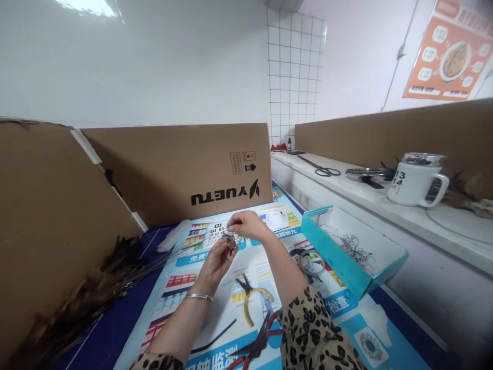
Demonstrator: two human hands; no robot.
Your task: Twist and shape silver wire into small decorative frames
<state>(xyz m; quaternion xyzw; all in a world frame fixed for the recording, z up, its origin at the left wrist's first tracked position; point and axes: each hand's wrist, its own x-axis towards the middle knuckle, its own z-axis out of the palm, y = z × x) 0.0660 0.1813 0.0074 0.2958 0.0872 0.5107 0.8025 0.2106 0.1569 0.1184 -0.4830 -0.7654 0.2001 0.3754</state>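
Note:
My left hand (216,261), with a bracelet at its wrist, is closed around a small bunched piece of metal wire (230,239). The fingers of my right hand (247,226) pinch together at the top of that piece; what lies between their tips is too small to make out. Below the hands, yellow-handled pliers (248,299) rest on the printed sheet (215,318) with their jaws partly apart. Closer to me lie red-handled cutters (259,343), partly hidden by my right sleeve.
A teal box (335,262) holding tangled wire pieces (353,247) stands at the right, with a round spool (311,263) beside it. Dark feathery bundles (96,293) lie at the left. Cardboard panels (173,164) border the table. Scissors (325,170) and a mug (414,182) sit on the ledge.

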